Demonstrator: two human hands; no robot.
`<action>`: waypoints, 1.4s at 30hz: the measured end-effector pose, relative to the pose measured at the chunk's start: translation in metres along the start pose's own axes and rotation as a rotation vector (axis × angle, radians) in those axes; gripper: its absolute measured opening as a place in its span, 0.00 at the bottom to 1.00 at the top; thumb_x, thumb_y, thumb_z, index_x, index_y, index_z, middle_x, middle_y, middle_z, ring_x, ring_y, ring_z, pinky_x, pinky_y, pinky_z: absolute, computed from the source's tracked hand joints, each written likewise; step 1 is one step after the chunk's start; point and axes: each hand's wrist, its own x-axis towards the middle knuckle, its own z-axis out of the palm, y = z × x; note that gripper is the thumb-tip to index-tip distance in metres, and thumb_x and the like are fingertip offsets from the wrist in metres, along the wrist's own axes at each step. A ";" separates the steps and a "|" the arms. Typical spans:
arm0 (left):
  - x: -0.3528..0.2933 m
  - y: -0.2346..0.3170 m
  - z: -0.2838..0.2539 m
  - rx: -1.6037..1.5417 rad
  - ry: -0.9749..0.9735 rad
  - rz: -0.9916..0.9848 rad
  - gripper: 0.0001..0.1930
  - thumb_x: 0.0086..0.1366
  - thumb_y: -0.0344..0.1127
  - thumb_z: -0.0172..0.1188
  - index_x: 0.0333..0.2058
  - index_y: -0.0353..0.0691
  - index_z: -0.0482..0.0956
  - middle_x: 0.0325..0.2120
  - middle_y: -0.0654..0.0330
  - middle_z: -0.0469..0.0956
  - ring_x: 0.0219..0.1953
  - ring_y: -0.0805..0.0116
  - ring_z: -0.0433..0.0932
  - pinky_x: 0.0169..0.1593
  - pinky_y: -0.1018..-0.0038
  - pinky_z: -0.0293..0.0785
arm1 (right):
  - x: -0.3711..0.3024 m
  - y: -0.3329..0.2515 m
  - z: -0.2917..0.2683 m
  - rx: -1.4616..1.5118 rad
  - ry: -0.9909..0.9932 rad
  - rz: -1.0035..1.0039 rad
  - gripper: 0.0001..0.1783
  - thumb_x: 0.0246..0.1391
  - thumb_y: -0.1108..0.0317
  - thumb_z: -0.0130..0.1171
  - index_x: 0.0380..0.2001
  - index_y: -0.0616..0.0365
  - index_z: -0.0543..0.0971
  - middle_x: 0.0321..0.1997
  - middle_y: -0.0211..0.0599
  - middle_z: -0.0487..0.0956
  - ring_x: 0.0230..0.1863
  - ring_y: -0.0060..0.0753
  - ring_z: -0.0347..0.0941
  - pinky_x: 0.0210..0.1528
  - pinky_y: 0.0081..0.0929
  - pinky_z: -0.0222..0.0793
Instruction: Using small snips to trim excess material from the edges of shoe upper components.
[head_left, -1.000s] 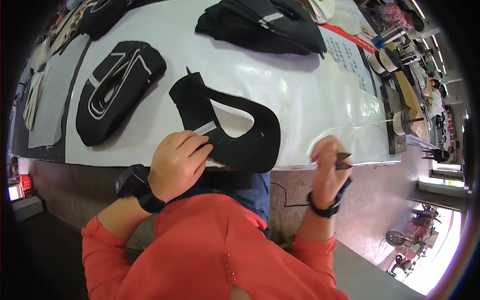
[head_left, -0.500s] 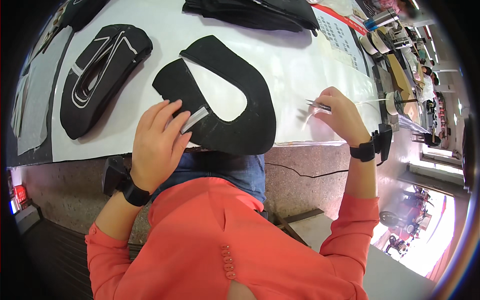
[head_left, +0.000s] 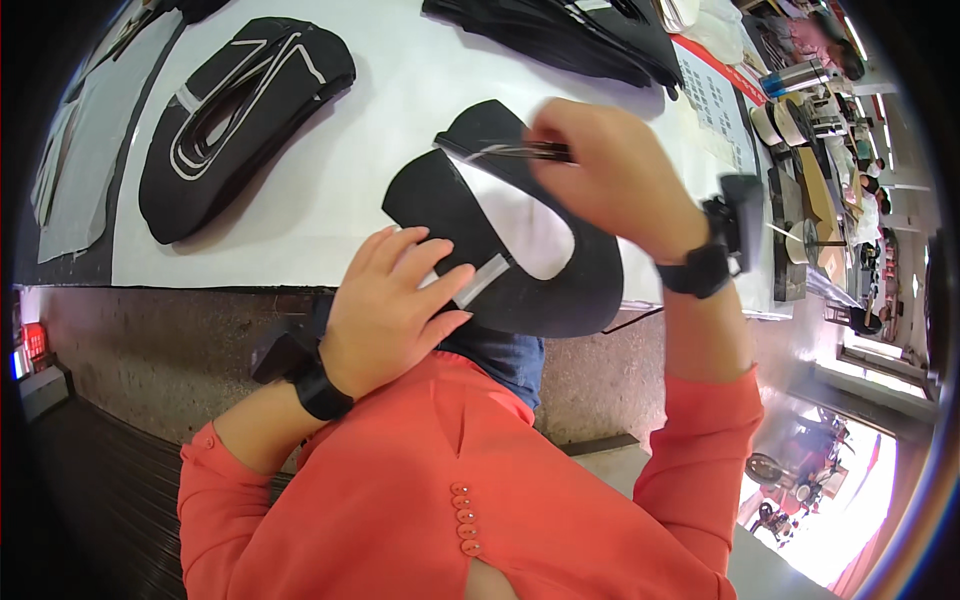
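Observation:
A black, curved U-shaped fabric piece (head_left: 560,300) lies on the white tabletop, its two ends close together at the far left. My left hand (head_left: 385,300) rests flat on its near-left part, fingers stretched out. Beside those fingertips a short white strip (head_left: 483,281) sits across the piece by the inner edge. Above the far arm of the piece, my right hand (head_left: 610,170) is closed on small pointed snips (head_left: 545,150), dark at the grip and silver at the tips. Motion blurs this hand, and a thin white strand seems to be at the tips.
Left on the table is a stack of black curved pieces (head_left: 250,120) with white strips along them. More black pieces (head_left: 570,40) lie at the far side. White spools (head_left: 790,120) and a metal flask (head_left: 795,78) are at the right. The table's near edge runs in front of me.
My right hand has swung left from the table's right side to above the piece's far arm, carrying the snips. My left hand still rests on the piece. The whole view has shifted.

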 end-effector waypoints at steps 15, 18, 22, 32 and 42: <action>-0.008 -0.014 -0.009 0.056 0.102 -0.151 0.27 0.55 0.31 0.70 0.55 0.40 0.78 0.58 0.56 0.74 0.61 0.47 0.70 0.65 0.54 0.66 | 0.035 0.008 0.034 0.506 -0.432 0.251 0.14 0.55 0.63 0.66 0.34 0.66 0.83 0.26 0.29 0.80 0.31 0.17 0.72 0.36 0.20 0.68; -0.010 -0.019 -0.005 0.063 0.129 -0.134 0.26 0.56 0.31 0.70 0.55 0.38 0.76 0.57 0.56 0.76 0.62 0.47 0.70 0.64 0.54 0.67 | 0.032 0.014 0.037 0.538 -0.457 0.281 0.14 0.56 0.62 0.66 0.33 0.66 0.84 0.27 0.29 0.81 0.30 0.16 0.71 0.36 0.20 0.68; -0.010 -0.021 -0.002 0.025 0.158 -0.142 0.26 0.57 0.31 0.70 0.54 0.37 0.75 0.57 0.56 0.76 0.61 0.47 0.71 0.64 0.54 0.67 | 0.037 0.005 0.036 0.503 -0.499 0.244 0.13 0.56 0.63 0.66 0.33 0.65 0.84 0.26 0.29 0.80 0.30 0.15 0.71 0.35 0.21 0.68; -0.007 -0.017 -0.005 0.080 0.109 -0.145 0.27 0.56 0.31 0.70 0.56 0.41 0.79 0.56 0.56 0.76 0.61 0.48 0.70 0.62 0.56 0.69 | 0.042 0.000 0.047 0.468 -0.479 0.183 0.13 0.56 0.63 0.67 0.34 0.65 0.83 0.24 0.30 0.79 0.29 0.17 0.70 0.35 0.22 0.68; -0.003 -0.016 -0.007 0.055 0.081 -0.157 0.27 0.54 0.32 0.71 0.56 0.40 0.80 0.56 0.56 0.75 0.60 0.48 0.71 0.61 0.56 0.69 | 0.044 0.012 0.054 0.381 -0.319 0.167 0.14 0.50 0.63 0.68 0.32 0.64 0.84 0.26 0.41 0.82 0.29 0.32 0.76 0.36 0.28 0.72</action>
